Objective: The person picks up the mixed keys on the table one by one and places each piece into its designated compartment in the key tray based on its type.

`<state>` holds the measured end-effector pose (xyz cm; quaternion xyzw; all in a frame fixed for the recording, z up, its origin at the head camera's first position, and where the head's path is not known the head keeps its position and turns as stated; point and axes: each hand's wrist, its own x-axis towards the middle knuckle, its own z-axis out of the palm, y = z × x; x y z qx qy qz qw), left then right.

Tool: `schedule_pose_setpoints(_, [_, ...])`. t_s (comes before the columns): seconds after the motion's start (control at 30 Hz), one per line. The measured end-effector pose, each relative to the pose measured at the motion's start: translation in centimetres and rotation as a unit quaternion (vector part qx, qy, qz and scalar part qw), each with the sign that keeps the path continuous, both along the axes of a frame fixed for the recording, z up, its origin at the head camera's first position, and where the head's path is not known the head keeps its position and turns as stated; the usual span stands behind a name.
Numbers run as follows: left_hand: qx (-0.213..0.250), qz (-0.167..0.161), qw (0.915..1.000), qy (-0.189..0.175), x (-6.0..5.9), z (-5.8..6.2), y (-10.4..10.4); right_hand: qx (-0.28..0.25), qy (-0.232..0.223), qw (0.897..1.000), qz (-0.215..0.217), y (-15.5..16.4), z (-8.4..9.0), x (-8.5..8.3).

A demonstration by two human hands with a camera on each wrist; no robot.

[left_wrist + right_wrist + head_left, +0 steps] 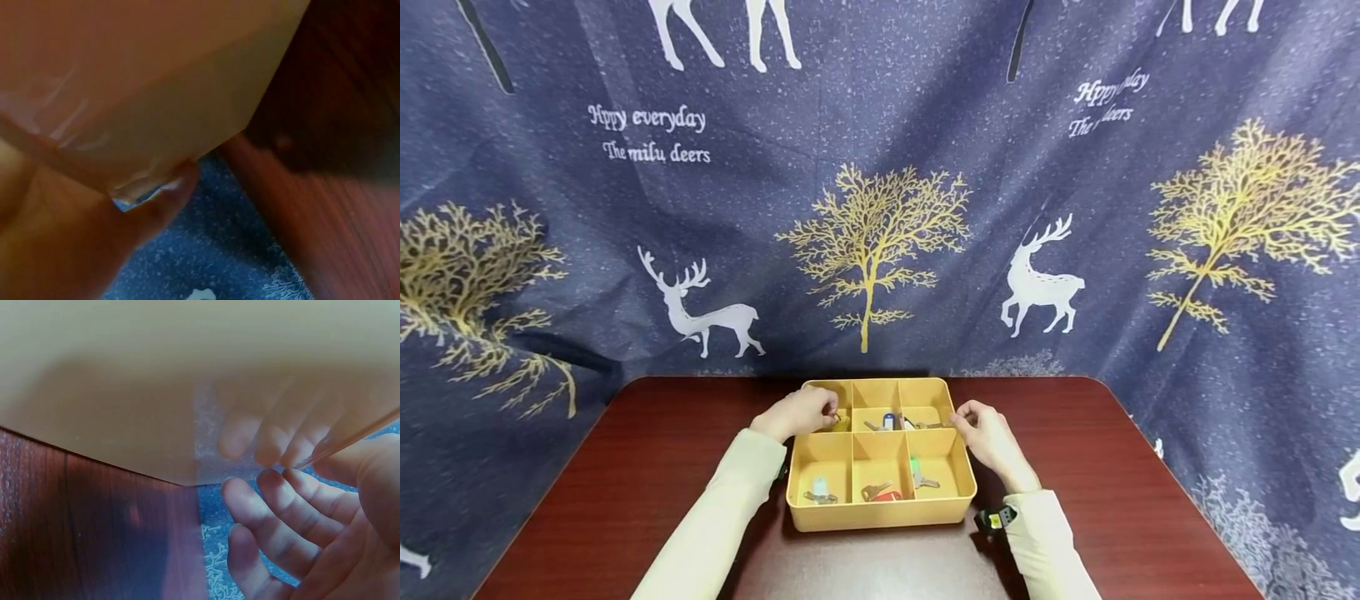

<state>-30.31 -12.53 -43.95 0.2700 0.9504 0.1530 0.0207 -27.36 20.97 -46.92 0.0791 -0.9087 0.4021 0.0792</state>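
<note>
A yellow six-compartment organizer box [880, 515] stands on the table. My left hand [801, 412] reaches over its far-left compartment, the fingertips curled close together at a key with a yellow tag [842, 421]. In the left wrist view the thumb [159, 206] shows at the box rim; the other fingertips are hidden. My right hand [988, 433] is at the far-right side, its thumb and fingertips at the box rim. In the right wrist view those fingers [275, 525] are bent, right beside the glossy box wall [112, 425].
Keys with tags lie in the other compartments: blue [889, 422] far middle, a pale one [907, 423] far right, whitish [820, 486] near left, red [889, 496] near middle, green [915, 465] near right. A deer-patterned cloth [880, 108] hangs behind the reddish-brown table [655, 467].
</note>
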Motion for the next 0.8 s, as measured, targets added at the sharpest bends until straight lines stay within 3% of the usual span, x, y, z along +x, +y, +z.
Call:
schedule_pose_setpoints(0.2, [-0.025,0.014,0.9995,-0.012,0.0,-0.4,0.2,0.005,0.003,1.000,0.000,-0.1,0.0,0.1])
schedule_pose_setpoints(0.43, [-0.072,0.053,0.9955,-0.032,0.4,0.4,0.9,0.004,0.003,1.000,-0.001,-0.1,0.2,0.2])
schedule_pose_setpoints(0.6, [-0.085,0.058,0.9945,-0.020,0.7,0.6,1.0,0.013,0.005,1.000,-0.005,-0.2,0.2,0.2])
schedule_pose_setpoints(0.8, [-0.099,0.071,0.9918,-0.038,0.4,0.4,1.2,0.010,0.006,1.000,-0.002,-0.1,0.1,0.1])
